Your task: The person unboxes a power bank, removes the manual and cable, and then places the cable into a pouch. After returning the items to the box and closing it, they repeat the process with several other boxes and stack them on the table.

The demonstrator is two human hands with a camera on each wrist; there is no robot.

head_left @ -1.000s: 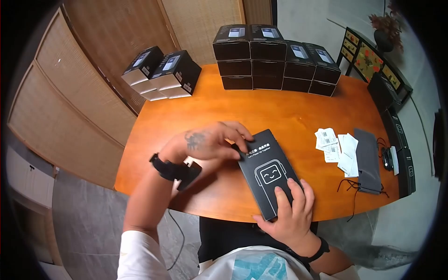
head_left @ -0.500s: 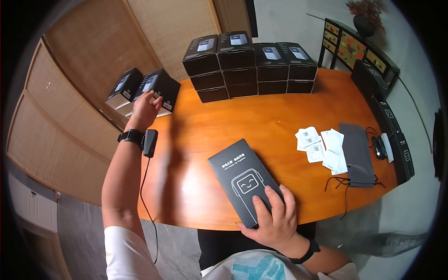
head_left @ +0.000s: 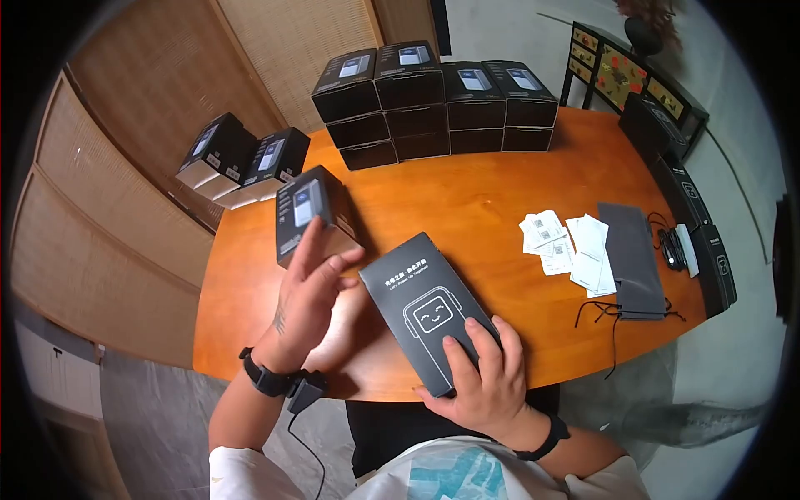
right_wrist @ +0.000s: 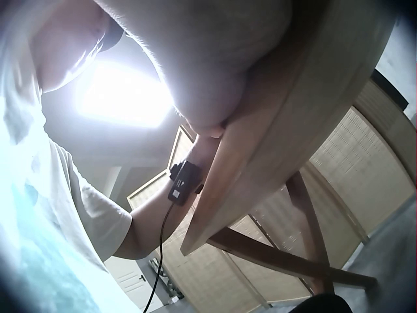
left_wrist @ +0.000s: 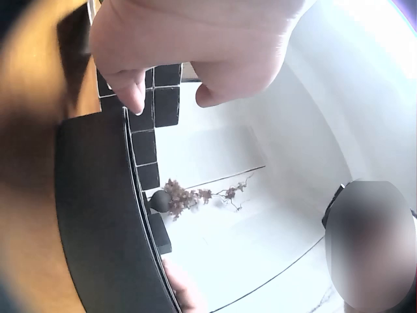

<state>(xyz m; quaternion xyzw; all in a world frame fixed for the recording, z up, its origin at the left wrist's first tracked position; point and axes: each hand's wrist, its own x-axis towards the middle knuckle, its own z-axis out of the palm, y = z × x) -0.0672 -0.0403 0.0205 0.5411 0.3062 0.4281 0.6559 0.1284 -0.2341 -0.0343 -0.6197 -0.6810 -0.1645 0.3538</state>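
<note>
A flat dark grey box (head_left: 398, 292) with a smiling line-drawn face lies at a slant near the table's front edge. My right hand (head_left: 483, 375) rests on its near end, fingers laid over the top and thumb at the near edge. A black carton (head_left: 292, 212) with a device picture on top stands beyond my left hand (head_left: 304, 308). The left fingers are spread, and one fingertip overlaps the carton's near face. In the left wrist view, thumb and fingers stand apart with nothing held between them, and a dark box (left_wrist: 98, 208) is below.
On the left stand more black cartons (head_left: 215, 148); a larger stack (head_left: 421, 133) stands along the back. White papers (head_left: 587, 250), a grey drawstring pouch (head_left: 631, 258) and a coiled black cable (head_left: 669, 250) lie on the right. Dark boxes (head_left: 712, 271) line the right edge.
My left hand went from the flat box to the left stack and came back nearer. One carton from that stack now stands closer. The right hand stays on the flat box.
</note>
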